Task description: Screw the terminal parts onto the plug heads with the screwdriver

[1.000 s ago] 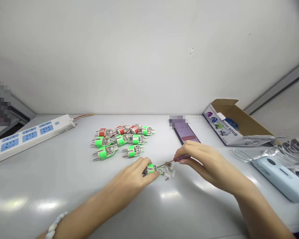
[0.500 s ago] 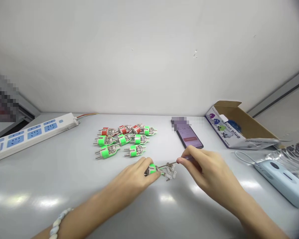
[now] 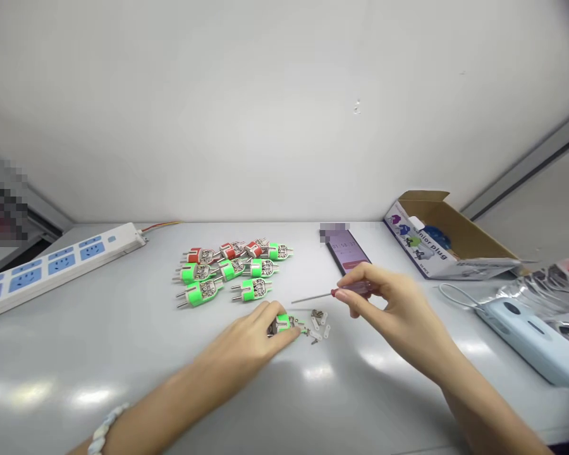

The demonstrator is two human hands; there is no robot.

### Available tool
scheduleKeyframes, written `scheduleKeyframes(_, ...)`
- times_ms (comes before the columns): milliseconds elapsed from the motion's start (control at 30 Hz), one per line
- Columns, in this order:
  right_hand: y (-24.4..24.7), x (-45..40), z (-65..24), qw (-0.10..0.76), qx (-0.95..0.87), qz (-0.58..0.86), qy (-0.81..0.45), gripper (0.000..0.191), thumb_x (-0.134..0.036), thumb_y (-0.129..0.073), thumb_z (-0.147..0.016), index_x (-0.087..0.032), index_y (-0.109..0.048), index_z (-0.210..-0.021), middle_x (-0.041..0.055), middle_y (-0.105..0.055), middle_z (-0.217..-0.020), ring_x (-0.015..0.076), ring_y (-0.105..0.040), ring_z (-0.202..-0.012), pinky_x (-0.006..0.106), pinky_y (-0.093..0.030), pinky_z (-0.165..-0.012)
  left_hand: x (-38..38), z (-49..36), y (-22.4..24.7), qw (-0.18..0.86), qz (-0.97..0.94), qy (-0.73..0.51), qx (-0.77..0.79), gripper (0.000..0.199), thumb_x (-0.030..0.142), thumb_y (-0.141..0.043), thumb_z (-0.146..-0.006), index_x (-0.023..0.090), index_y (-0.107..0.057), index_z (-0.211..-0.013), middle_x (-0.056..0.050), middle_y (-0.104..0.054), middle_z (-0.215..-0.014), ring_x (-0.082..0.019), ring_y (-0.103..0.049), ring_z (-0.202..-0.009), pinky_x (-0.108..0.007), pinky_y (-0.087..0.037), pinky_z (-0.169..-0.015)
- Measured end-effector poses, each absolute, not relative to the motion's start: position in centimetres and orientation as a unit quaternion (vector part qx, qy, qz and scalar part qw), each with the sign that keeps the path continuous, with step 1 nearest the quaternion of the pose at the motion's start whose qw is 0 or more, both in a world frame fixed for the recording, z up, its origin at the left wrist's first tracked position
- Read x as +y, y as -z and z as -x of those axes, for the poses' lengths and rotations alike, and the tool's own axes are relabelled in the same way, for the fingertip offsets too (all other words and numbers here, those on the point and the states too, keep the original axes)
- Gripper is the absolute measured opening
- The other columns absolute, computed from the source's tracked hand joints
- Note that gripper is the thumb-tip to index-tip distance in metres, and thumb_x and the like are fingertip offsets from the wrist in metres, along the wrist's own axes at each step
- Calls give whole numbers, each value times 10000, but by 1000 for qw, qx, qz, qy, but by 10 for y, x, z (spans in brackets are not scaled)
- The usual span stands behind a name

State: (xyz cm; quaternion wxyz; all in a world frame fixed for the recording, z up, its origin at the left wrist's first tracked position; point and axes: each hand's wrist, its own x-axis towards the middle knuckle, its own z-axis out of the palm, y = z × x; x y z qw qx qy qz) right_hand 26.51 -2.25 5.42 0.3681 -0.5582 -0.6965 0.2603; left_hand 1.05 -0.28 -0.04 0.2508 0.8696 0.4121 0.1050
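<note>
My left hand is closed around a green and white plug on the table, its thumb along the near side; the prongs are mostly hidden by the fingers. Above and to the right, my right hand pinches a screwdriver with a clear reddish handle. Its thin metal shaft points left, the tip raised clear of the plug. Small white strips and several little screws lie just right of the held plug.
Opened green plugs and red plugs lie in rows at the back. A power strip is at left. To the right are a phone, a cardboard box, a pale blue device and clear plastic wrapping.
The screwdriver has lifted off the plug and its tip has swung up and left. My left hand still holds the plug. The whole view has shifted slightly.
</note>
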Motion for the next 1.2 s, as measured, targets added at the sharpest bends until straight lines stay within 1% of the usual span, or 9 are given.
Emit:
scheduleKeyframes(100,-54,-19,-270,426,-657,567,-257,164,-373,-695,-929,-225,-680,-860,33,-735,-840,182,-680,-676,295,-539,-616,-2,-12,-8,271,-860,-88,423,253,329,-416,-1069,265,-658,-1103,-8,-624,-964,-158,-595,-731,-224,-446,-612)
scheduleKeyframes(200,-51,-17,-269,455,-641,565,-250,170,-366,-672,-943,-220,-669,-856,23,-707,-770,175,-661,-658,279,-532,-590,1,-7,-10,227,-904,-108,347,318,196,-411,-1030,280,-646,-1228,-50,-612,-1093,-174,-607,-819,-243,-480,-700)
scheduleKeyframes(267,-48,-15,-268,459,-646,561,-240,182,-360,-628,-966,-219,-638,-852,15,-681,-717,174,-654,-650,268,-516,-567,3,-3,-7,213,-915,-125,320,336,157,-422,-1008,271,-636,-1240,-66,-601,-1132,-180,-603,-853,-249,-486,-732)
scheduleKeyframes(400,-46,-13,-263,410,-684,551,-247,226,-342,-549,-1003,-221,-569,-813,6,-658,-668,168,-637,-620,264,-466,-538,7,0,-3,215,-916,-127,314,280,171,-439,-1012,269,-655,-1161,-54,-592,-1113,-171,-587,-838,-235,-475,-717)
scheduleKeyframes(533,-46,-12,-261,364,-705,549,-264,248,-326,-529,-1006,-225,-538,-780,3,-648,-658,171,-622,-611,265,-412,-505,8,-2,-4,192,-923,-111,314,291,157,-434,-999,278,-658,-1140,-45,-573,-1087,-154,-555,-778,-221,-446,-667)
scheduleKeyframes(667,-44,-12,-260,338,-706,556,-280,234,-309,-531,-1000,-220,-544,-784,8,-659,-682,175,-630,-636,264,-397,-514,7,-4,-5,168,-928,-84,322,318,133,-425,-984,283,-665,-1126,-40,-560,-1084,-144,-543,-758,-210,-427,-646)
scheduleKeyframes(833,-43,-12,-260,328,-702,553,-307,222,-305,-534,-998,-218,-550,-795,10,-668,-696,182,-643,-667,268,-409,-532,7,-5,-2,149,-933,-88,315,330,133,-420,-970,282,-664,-1134,-38,-554,-1078,-148,-536,-754,-216,-418,-637)
scheduleKeyframes(967,-45,-13,-263,359,-690,542,-318,227,-314,-545,-1000,-217,-561,-795,4,-657,-696,170,-635,-657,271,-458,-566,6,-5,-4,147,-934,-87,314,334,129,-419,-962,273,-674,-1123,-43,-554,-1067,-144,-526,-729,-214,-404,-612)
scheduleKeyframes(1200,-46,-16,-261,448,-644,514,-347,235,-370,-613,-982,-208,-603,-812,3,-665,-680,150,-643,-629,237,-492,-543,6,-7,-8,146,-933,-83,317,343,113,-410,-952,266,-679,-1100,-46,-572,-1076,-147,-535,-747,-210,-420,-622)
